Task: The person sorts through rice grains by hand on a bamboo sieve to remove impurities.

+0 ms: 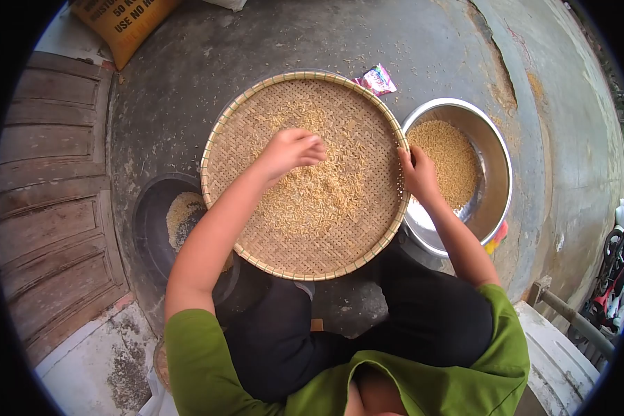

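left hand (292,150) pinching grain over woven tray (243,125) | right hand (417,173) gripping tray rim at 3 o'clock | steel bowl (496,156) of grain just beside

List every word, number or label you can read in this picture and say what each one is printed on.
"50 KG": on the yellow sack at the top left, partly cut off.
"USE NO HA": next line on the same sack, cut off at its edge.
One more line above these on the sack is too cropped to read.
The small pink and white packet beside the woven tray carries print too small and blurred to read.
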`<state>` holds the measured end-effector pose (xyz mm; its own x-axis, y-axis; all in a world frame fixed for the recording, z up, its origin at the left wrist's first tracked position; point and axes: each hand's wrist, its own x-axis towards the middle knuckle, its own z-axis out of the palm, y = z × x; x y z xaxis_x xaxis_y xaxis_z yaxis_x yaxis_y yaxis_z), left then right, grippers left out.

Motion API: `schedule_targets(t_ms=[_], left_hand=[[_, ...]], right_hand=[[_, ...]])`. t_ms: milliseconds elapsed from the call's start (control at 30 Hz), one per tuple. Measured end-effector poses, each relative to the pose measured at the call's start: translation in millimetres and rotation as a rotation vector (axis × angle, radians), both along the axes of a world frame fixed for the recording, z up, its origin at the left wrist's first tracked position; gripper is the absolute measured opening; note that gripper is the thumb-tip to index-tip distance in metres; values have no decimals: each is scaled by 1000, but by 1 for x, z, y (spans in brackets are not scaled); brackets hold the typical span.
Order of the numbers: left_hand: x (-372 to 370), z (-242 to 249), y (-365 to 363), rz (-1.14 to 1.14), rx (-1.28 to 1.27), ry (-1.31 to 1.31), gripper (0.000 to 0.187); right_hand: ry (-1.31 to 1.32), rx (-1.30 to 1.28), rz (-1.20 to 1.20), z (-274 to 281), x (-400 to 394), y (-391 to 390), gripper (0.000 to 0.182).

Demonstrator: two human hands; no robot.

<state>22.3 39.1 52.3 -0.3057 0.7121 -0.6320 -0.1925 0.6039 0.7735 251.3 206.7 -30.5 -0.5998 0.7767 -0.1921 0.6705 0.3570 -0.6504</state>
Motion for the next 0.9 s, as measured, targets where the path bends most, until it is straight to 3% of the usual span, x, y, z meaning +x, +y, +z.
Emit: schedule_targets(t_ms=[67,133,167,233,333,400,467,600,833,900], left_hand=[[28,14,32,-94,324,-293,36],[55,53,55,-315,387,-298,47],[55,54,57,-314,392,-303,47],[48,54,68,-523,355,67,53],[16,29,46,-358,188,172,48],[3,-9,13,-320,82,534,39],[5,-21,-13,-341,-78,583,31],[22,-42,-31,-425,-7,882,28],[12,-52,-31,-400,17,761,16],[9,-50,-31,-81,-48,280,14]], right_hand=[[3,3,-8,-2,-1,-1,38],[1,12,-18,-7,1,0,38],[23,23,-10,-12,3,0,38],[47,41,8,-2,0,1,38],[-56,-30,-16,10,-3,-2,38],[-39,-25,-15,8,-2,-2,39],[-29,-2,-9,5,-2,-1,38],[-56,-12,-10,5,-1,0,38],[-21,-12,-14,3,-2,-1,37],[-10,-6,-18,3,-1,-1,37]])
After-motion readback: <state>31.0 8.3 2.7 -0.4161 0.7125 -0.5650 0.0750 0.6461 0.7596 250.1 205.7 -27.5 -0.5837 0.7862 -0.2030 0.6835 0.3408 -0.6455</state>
